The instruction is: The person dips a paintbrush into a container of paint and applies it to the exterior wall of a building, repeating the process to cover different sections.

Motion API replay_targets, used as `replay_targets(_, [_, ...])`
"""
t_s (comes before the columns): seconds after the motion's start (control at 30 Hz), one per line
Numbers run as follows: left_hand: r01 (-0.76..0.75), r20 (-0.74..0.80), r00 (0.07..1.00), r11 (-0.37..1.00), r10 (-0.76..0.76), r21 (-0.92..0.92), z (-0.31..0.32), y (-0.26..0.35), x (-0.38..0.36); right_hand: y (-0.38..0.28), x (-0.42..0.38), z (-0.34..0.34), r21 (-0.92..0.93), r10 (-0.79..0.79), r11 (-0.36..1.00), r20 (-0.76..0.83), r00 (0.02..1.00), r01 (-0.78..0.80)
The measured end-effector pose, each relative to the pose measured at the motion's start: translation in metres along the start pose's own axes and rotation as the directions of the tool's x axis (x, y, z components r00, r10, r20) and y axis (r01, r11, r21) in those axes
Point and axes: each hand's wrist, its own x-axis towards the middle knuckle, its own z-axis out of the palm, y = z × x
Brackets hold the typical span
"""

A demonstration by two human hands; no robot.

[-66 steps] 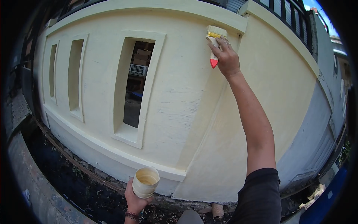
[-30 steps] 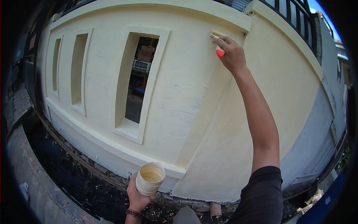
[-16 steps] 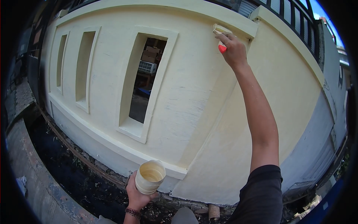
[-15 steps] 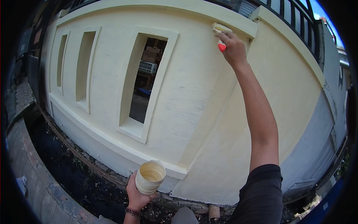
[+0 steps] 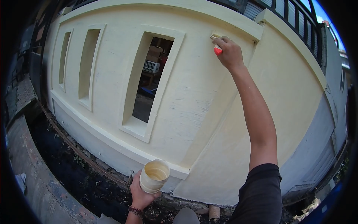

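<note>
Up near the top ledge of the cream wall [image 5: 194, 71], my right hand [image 5: 231, 54] is closed around a paintbrush [image 5: 218, 50] with a red-tipped handle. Its bristles press against the wall and are partly hidden by my fingers. Low in the view, my left hand [image 5: 141, 192] wraps round a cut-off plastic container [image 5: 154, 181], tilted so its inside shows, coated with cream paint. Dark scratchy streaks [image 5: 190, 100] mark the wall right of the nearest window opening. A darker yellow vertical band runs beside them.
Three tall narrow openings pierce the wall; boxes and an appliance [image 5: 151, 66] show through the nearest opening [image 5: 143, 89]. A dark ditch [image 5: 71, 160] runs along the wall's foot, with a concrete edge [image 5: 41, 168] on the left. Black railings [image 5: 294, 18] top the wall.
My right hand and the paintbrush have shifted slightly left and down along the wall below the ledge. The view has turned a little; my left hand still holds the container.
</note>
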Motion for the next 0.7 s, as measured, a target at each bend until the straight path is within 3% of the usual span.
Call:
replay_targets(0.03, [0.005,-0.004,1.000,1.000,-0.005,-0.004,0.000,-0.001,0.000,-0.005,0.004,-0.001,0.003,-0.006,1.000,0.002,1.000,0.006])
replay_targets(0.1, [-0.004,0.001,1.000,1.000,0.004,-0.022,0.001,-0.004,0.001,-0.006,0.010,-0.003,0.048,-0.037,0.998,-0.156,0.987,0.045])
replay_targets(0.23, [-0.001,0.006,1.000,1.000,0.001,-0.010,-0.002,0.000,0.001,0.003,0.026,0.012,0.014,-0.015,1.000,-0.189,0.982,0.018])
replay_targets(0.3, [-0.009,0.000,1.000,1.000,0.009,-0.006,-0.002,0.001,0.000,-0.007,0.017,0.012,-0.026,-0.013,1.000,-0.051,0.999,0.011])
replay_targets(0.43, [0.004,0.015,1.000,1.000,-0.004,-0.003,-0.005,0.005,0.000,-0.017,0.017,0.001,0.037,-0.009,0.999,-0.071,0.997,0.011])
replay_targets(0.53, [0.029,0.024,0.999,1.000,-0.030,0.006,-0.006,0.005,0.000,-0.001,0.029,0.011,-0.002,-0.016,1.000,-0.197,0.980,0.016])
replay_targets(0.63, [0.025,0.012,1.000,0.999,-0.024,-0.048,-0.005,0.002,0.000,-0.007,0.027,0.013,-0.039,-0.015,0.999,-0.095,0.995,0.012])
replay_targets(0.7, [-0.001,0.000,1.000,1.000,0.001,0.014,-0.006,0.003,0.001,-0.019,0.025,0.010,-0.008,-0.001,1.000,-0.036,0.999,0.000])
